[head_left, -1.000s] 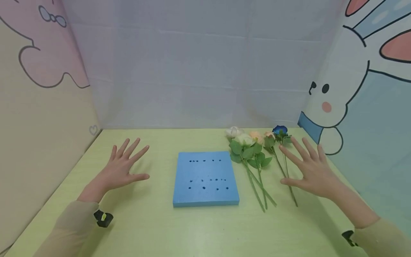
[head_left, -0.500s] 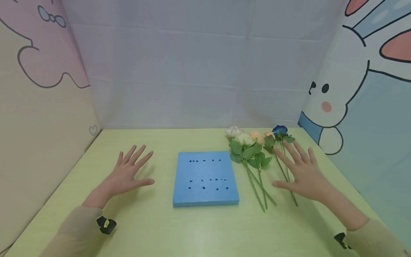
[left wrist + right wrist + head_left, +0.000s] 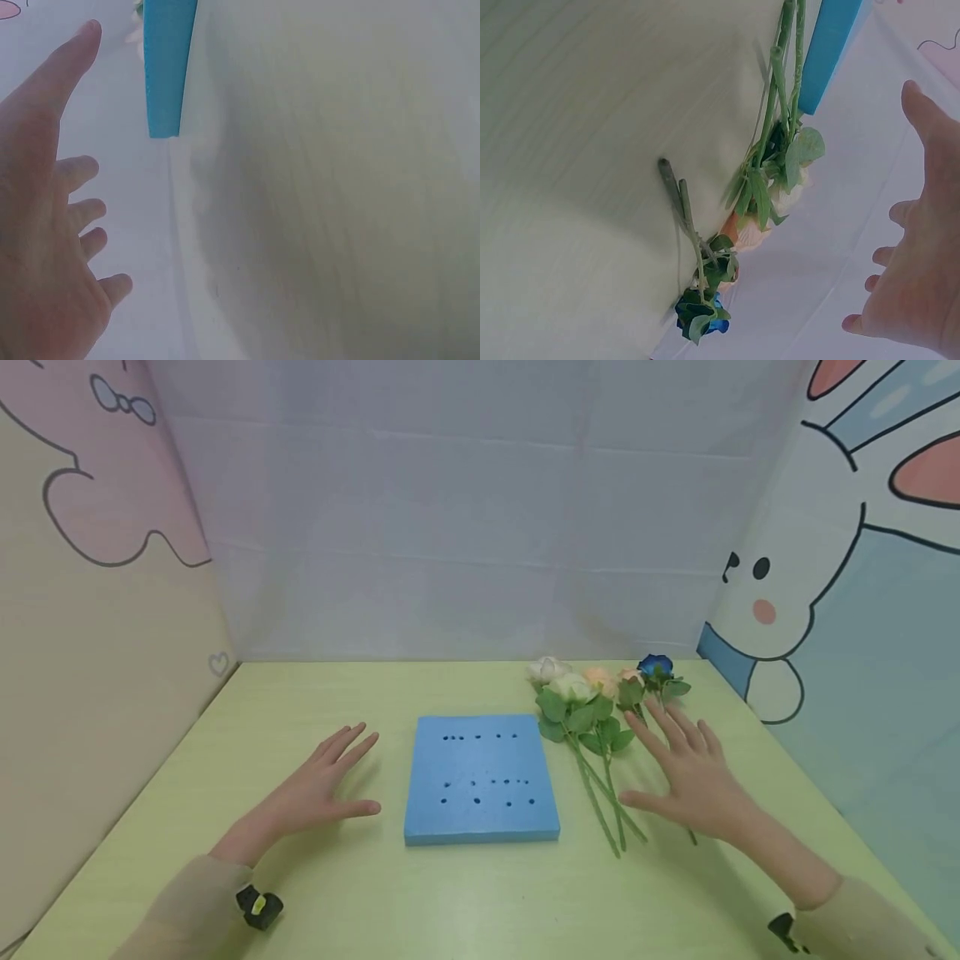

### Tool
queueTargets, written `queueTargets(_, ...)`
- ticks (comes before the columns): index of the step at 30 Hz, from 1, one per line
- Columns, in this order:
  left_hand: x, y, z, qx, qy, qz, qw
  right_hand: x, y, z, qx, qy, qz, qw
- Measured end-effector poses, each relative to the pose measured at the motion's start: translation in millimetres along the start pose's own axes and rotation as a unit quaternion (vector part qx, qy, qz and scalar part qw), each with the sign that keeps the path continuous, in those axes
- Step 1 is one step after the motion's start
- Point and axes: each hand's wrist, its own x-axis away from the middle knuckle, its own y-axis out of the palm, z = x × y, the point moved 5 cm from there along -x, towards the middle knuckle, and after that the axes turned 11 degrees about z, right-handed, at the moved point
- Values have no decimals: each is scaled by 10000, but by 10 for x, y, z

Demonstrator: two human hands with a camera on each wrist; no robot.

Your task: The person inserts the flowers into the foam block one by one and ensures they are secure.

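Note:
My left hand [image 3: 311,797] hovers left of the blue foam block [image 3: 480,764], fingers extended, thumb toward the block, holding nothing. Rows of small dark holes mark the block's top. On the right, my right hand [image 3: 693,781] is spread above the flower stems and covers part of them. Beyond it lie a blue rose [image 3: 656,666] and a peach rose [image 3: 628,677]. Closer to the block are a white rose [image 3: 547,669], a cream rose [image 3: 572,687] and another peach rose [image 3: 600,680], their green stems crossing. In the right wrist view, the blue rose [image 3: 716,319] lies apart from the spread fingers.
The flowers and block lie on a pale yellow-green table [image 3: 322,902]. A light cloth backdrop [image 3: 450,527] stands behind it, with printed cartoon panels at both sides. Each sleeve cuff carries a small black device, like the one [image 3: 259,907] on the left.
Both hands have moved inward and nearer to me, the left one rightward, the right one leftward over the stems. The block and flowers have stayed put.

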Motion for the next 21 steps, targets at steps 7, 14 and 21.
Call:
queueTargets(7,35,87,143,262,56,-99,9996,2,61,-107,-109,133,-68,9998)
queueTargets(14,24,170,205,561,-157,-405,9975,-9,141,-214,-402,89,-48,9991)
queueTargets(21,14,222,262,934,-271,-629,9933,-28,191,-283,-548,165,-184,9982)
